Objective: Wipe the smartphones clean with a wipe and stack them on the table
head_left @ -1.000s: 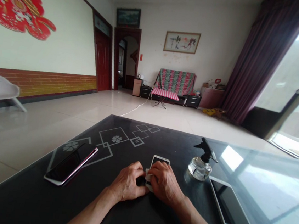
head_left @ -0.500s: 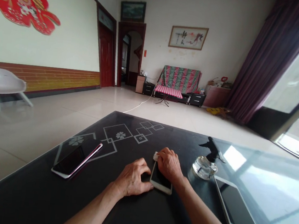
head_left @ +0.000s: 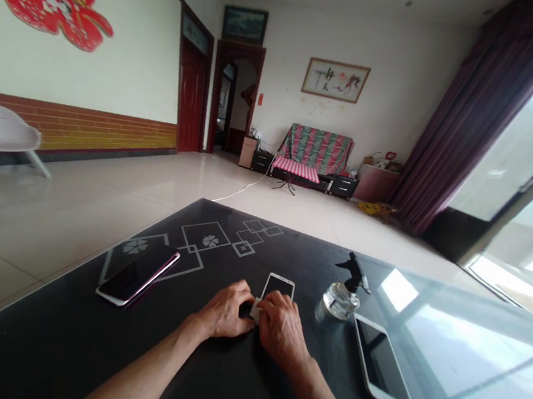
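A small white-framed smartphone (head_left: 280, 283) lies face up on the black table, its lower part covered by my hands. My right hand (head_left: 281, 328) is closed over a folded white wipe, perhaps tissue or cloth (head_left: 255, 311), pressed at the phone's lower left side. My left hand (head_left: 229, 311) curls around that same left edge, thumb and fingers bent against it; the exact contact is partly hidden. Right of my hands stands a clear spray bottle (head_left: 340, 301) with a black trigger head.
A larger white phone (head_left: 386, 367) lies at the right, beside the bottle. Another phone with a pinkish edge (head_left: 139, 277) lies at the left. The glossy black table (head_left: 65, 343) carries grey square patterns and reflects window light on the right.
My right hand has moved from the phone's top down to its lower left, carrying the wipe. The phone now points more straight ahead. The view has shifted slightly.
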`<state>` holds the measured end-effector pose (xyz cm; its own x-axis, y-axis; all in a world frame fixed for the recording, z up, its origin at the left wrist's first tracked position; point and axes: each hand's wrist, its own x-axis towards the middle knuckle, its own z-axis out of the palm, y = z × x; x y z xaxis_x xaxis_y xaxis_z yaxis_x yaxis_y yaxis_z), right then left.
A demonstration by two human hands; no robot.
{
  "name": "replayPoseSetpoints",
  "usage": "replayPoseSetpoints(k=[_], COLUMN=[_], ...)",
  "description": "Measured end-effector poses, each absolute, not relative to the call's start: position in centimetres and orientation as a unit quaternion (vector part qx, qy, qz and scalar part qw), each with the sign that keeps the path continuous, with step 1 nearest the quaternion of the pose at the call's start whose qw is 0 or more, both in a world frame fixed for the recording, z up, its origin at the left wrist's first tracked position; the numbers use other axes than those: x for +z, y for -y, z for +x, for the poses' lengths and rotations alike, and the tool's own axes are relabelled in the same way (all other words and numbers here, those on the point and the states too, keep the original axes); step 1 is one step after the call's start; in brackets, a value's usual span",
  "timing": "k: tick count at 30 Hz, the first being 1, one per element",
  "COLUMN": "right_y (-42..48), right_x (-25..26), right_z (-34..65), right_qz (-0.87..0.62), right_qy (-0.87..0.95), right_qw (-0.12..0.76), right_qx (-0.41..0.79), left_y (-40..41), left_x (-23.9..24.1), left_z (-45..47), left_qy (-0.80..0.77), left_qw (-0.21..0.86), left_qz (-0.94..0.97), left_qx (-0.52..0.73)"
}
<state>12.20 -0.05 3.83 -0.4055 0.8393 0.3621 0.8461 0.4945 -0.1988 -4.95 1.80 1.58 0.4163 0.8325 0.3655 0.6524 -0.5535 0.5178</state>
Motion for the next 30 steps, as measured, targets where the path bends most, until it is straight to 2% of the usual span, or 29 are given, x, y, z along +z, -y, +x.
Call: replayPoseSetpoints(k=[9,24,30], right_y=[0.5,-8.0,-8.9], right_x=[4.3,3.8,3.6], right_z=[12.3,14.2,14.7], right_qz=[-0.501,-0.557,-0.564], right_qy=[0.843,0.810,0.805], right_qw=[0.195,0.173,0.180], right_qx=[-0.004,-0.051,-0.052], left_y=[-1.6,-1.5,-1.4], left_x=[1.5,2.0,2.3], left_z=[-5.0,-4.8,-4.9], left_qy=[-0.451,-0.463,-0.465], left_qw=[0.147,0.147,0.157], left_qz=[0.828,0.828,0.829], left_qx=[0.299,0.280,0.268])
